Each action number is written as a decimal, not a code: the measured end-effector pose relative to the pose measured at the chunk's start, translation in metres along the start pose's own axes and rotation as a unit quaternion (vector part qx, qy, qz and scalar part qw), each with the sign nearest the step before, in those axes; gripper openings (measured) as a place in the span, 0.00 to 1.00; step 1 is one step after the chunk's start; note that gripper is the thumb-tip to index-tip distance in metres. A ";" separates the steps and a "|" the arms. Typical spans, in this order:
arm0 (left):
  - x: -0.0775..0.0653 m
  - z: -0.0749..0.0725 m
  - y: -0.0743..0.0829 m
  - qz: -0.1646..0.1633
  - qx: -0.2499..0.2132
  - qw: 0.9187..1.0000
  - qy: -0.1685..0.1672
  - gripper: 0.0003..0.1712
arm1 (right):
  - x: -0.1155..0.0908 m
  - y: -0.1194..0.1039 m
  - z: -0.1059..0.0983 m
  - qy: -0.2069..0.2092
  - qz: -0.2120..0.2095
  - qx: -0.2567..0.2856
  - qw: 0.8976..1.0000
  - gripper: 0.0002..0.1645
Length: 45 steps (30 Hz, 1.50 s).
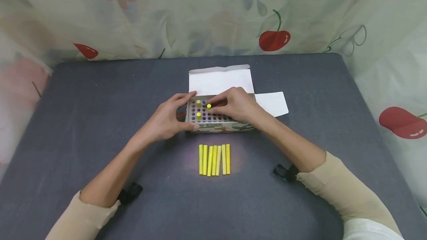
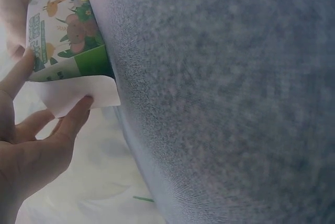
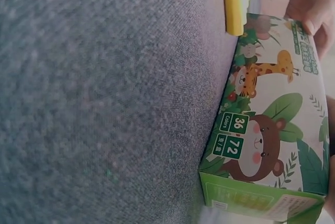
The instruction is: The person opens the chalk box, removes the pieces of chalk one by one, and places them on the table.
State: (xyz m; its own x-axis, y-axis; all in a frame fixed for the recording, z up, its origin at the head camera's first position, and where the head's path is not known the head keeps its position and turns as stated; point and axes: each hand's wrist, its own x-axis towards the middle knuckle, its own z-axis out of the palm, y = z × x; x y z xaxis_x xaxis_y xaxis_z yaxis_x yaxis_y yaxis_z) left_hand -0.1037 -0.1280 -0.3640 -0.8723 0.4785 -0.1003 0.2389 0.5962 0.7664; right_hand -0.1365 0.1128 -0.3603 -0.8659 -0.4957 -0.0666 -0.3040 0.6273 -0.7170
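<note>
An open cardboard box [image 1: 220, 127] printed with cartoon animals stands mid-table, holding an insert with rows of round holes. Two yellow chalk sticks [image 1: 198, 116] stand upright in holes near its left end. My left hand [image 1: 166, 117] holds that end, thumb at the front edge and index finger at the back corner. In the left wrist view, its fingertips touch a white side flap [image 2: 78, 96]. Over the insert, my right hand [image 1: 235, 105] pinches a yellow chalk stick [image 1: 208, 107] by its upper end; whether its lower end is in a hole I cannot tell.
Several yellow chalk sticks [image 1: 214, 160] lie side by side in front of the box. Its white lid [image 1: 220, 80] is folded back, and a side flap [image 1: 271, 103] sticks out right. A grey cloth [image 1: 100, 121] covers the table; a patterned curtain [image 1: 213, 17] hangs behind.
</note>
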 end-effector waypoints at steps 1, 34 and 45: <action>0.000 0.000 0.000 0.000 -0.001 1.000 0.000 0.55 | 0.000 0.000 0.000 0.000 0.001 -0.004 1.000 0.17; 0.002 0.000 0.000 0.005 0.003 1.000 0.003 0.55 | -0.005 -0.006 0.007 0.037 -0.027 -0.055 0.997 0.10; 0.002 0.000 0.000 0.002 0.007 1.000 0.006 0.55 | -0.008 -0.002 0.004 0.041 -0.034 0.095 0.994 0.10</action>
State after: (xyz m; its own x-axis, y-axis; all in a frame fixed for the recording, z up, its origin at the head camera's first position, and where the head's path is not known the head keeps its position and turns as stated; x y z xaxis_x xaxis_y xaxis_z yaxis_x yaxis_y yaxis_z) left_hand -0.1056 -0.1265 -0.3639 -0.8767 0.4725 -0.0902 0.2478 0.6044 0.7572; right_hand -0.1272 0.1127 -0.3610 -0.8777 -0.4778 0.0366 -0.2887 0.4662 -0.8363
